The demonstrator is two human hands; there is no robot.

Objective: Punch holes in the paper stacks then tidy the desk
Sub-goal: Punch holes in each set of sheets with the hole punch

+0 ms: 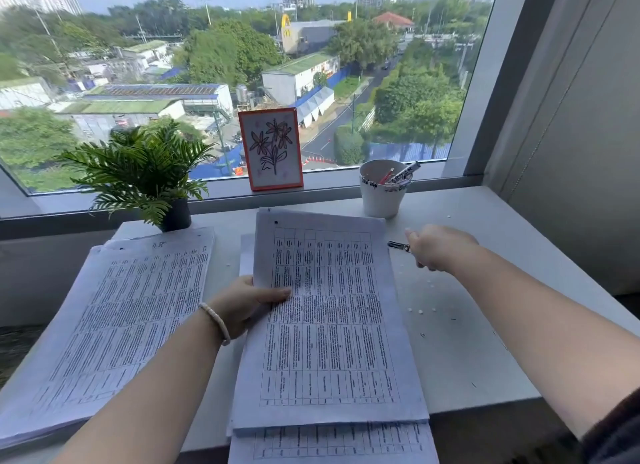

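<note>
1. While the left hand (251, 304) pinches the middle paper stack (329, 325) by its left edge, the right hand (438, 247) grips a small metal punch (398, 246).
2. The stack lies lengthwise away from the person on the surface (485, 325), just left of the punch; right hand nearer.
3. A second stack (114, 318) lies farther left.

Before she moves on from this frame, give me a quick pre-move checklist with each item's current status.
1. Left hand grips the middle paper stack at its left edge: ok.
2. Right hand holds the metal tool, seemingly the hole punch: ok, though how firmly cannot tell.
3. Hole present at the stack's top left corner: ok.
4. All sheets in that stack punched through: cannot tell.
5. Left paper stack squared up: not ok, sheets fanned.
6. Desk free of punch confetti: not ok, white dots scattered on the right.
</note>
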